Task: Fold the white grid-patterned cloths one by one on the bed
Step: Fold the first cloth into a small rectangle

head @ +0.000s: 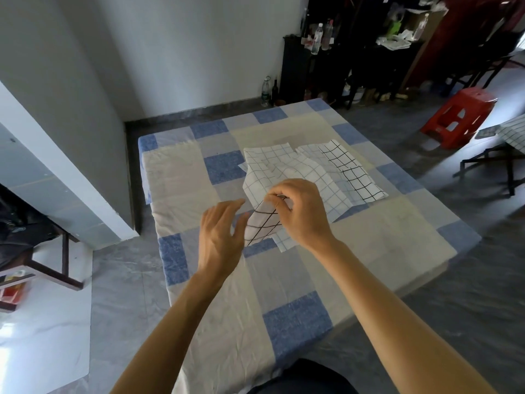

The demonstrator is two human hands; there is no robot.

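The right hand (301, 211) pinches a raised corner of a black-lined cloth (262, 223). The left hand (221, 234), fingers spread and holding nothing, hovers just left of that pinch. Beyond the grip, other grid cloths (301, 172) lie rumpled and overlapping on the bed (369, 240). The folding looks barely begun, since no tidy stack shows. No basket or box holds any cloth.

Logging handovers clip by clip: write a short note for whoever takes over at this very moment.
Right grip: pinches a corner of the black-grid cloth, raised off the bed.
Left grip: open, beside that cloth, holding nothing.
Other grid cloths lie in a loose pile just behind.
Done: no cloth looks neatly folded.
Left: fold the held cloth, then the others one by one.
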